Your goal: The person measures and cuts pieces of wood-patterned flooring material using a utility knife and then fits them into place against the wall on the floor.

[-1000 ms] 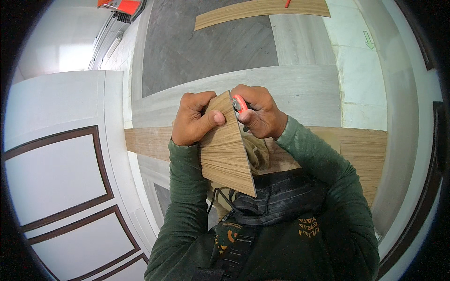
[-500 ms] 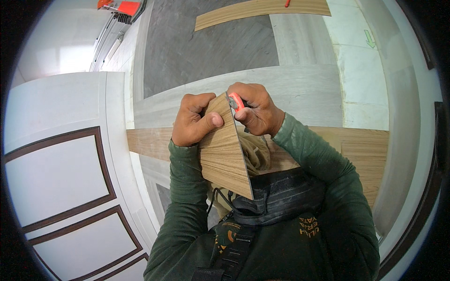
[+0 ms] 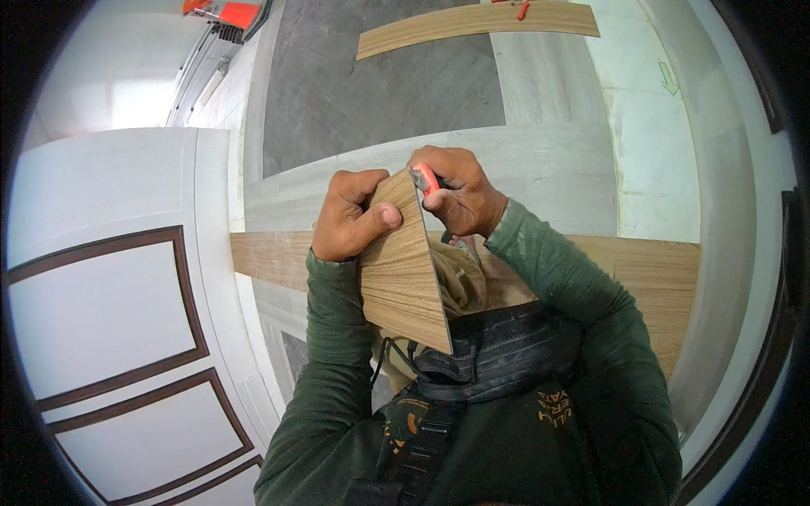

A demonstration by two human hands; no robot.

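A wood-patterned floor plank piece (image 3: 403, 287) is held up in front of my torso, its thin dark edge facing right. My left hand (image 3: 356, 215) grips its upper left part, with the thumb pressed on the patterned face and the fingers behind. In my right hand (image 3: 460, 192) is a red utility knife (image 3: 428, 179), pinched between thumb and bent fingers. The knife's grey front end sits against the plank's edge near its top corner; the blade itself is too small to make out.
Beyond my hands, a long wood-patterned plank (image 3: 472, 27) lies on dark grey flooring (image 3: 380, 93), with a small red tool (image 3: 523, 10) on it. Light grey planks (image 3: 540, 164) cover the nearer floor. A white panelled door (image 3: 110, 316) stands at left, a wall (image 3: 726, 211) at right.
The right hand and knife have shifted very slightly against the plank's edge. My left hand keeps its grip. The whole view has moved a little, showing more of the far red tool.
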